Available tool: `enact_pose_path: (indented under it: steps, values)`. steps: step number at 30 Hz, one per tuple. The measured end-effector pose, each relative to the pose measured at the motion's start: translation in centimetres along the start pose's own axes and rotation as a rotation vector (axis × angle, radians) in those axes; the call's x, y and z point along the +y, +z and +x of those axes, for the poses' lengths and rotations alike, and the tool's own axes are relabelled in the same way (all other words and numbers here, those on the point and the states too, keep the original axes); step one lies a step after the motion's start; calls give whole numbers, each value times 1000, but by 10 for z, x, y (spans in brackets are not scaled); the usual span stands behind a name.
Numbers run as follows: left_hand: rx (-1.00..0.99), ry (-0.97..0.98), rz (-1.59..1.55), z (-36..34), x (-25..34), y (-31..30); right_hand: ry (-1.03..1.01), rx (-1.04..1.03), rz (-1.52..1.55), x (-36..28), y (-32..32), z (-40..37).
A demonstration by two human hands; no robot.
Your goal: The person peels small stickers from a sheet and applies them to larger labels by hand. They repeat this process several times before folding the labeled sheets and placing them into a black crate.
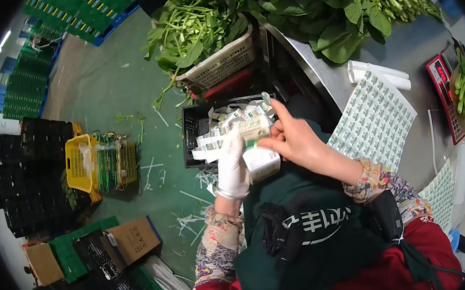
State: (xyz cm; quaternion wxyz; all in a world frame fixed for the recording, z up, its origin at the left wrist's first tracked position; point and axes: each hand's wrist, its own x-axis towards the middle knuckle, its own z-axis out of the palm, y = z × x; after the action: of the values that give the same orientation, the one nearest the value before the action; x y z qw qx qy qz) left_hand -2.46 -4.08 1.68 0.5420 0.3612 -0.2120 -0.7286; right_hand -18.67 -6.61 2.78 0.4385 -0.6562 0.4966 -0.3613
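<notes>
My left hand (pixel 233 164), in a white glove, grips a folded strip of printed labels (pixel 261 159) in front of my chest. My bare right hand (pixel 292 138) pinches the top of the same strip, its forefinger raised near a peeling label (pixel 266 97). Loose label backing paper (pixel 225 124) trails over a black crate (pixel 191 127) below the hands. A full sheet of labels (pixel 374 121) lies on the metal table (pixel 402 45) to the right. I wear a green apron (pixel 313 232) and floral sleeve covers.
Heaps of leafy greens (pixel 336 1) cover the table's far end, and a white basket (pixel 219 62) holds more. A red scale (pixel 446 96) sits at the right. Yellow crates (pixel 86 162), green crates (pixel 25 86), black crates (pixel 17 171) and cardboard boxes (pixel 132 241) stand on the green floor.
</notes>
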Motion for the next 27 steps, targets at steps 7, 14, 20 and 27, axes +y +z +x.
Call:
enact_pose_path:
  steps: [7, 14, 20, 27]
  values:
    - [18, -116, 336, -8, -9, -22, 168, 33, 246, -8, -22, 20]
    - [186, 151, 480, -4, -19, -20, 348, -179, 305, -7, 2, -6]
    - [158, 100, 524, 2, -19, -19, 15, -220, -446, 11, -19, -9]
    - [291, 1, 949, 21, -24, -40, -70, 546, -543, 62, -171, -32]
